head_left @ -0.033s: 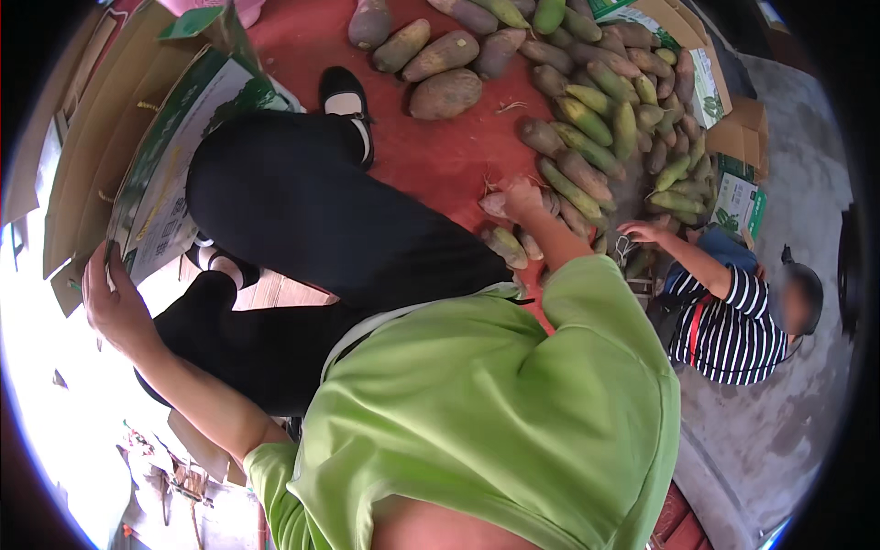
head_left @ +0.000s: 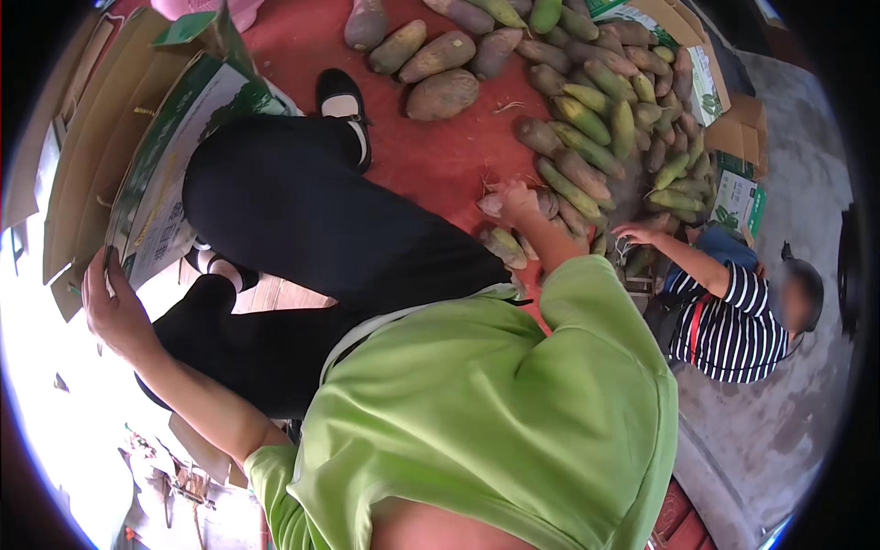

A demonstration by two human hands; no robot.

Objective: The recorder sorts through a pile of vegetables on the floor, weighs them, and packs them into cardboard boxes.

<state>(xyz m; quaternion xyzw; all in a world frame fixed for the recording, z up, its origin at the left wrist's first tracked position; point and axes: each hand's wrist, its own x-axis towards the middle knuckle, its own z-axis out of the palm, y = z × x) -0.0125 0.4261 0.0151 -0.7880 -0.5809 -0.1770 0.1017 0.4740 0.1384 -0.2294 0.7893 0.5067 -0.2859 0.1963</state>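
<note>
My left hand pinches the near edge of a large open cardboard box with white and green printed sides, at the left. At the right, my right hand is closed on a pale, pinkish radish with thin roots at its tip. That radish lies low on the red floor covering, partly hidden by my fingers. Close around it are a short greenish radish and a long green one. Beyond them spreads a heap of green and purplish-brown radishes.
Several loose brownish radishes lie on the red covering ahead. More printed boxes stand behind the heap. At the right, a co-worker in a striped shirt reaches a hand toward the heap. A pink object sits at the top left.
The co-worker's hand has shifted slightly to the left. My hands keep their holds with barely any movement.
</note>
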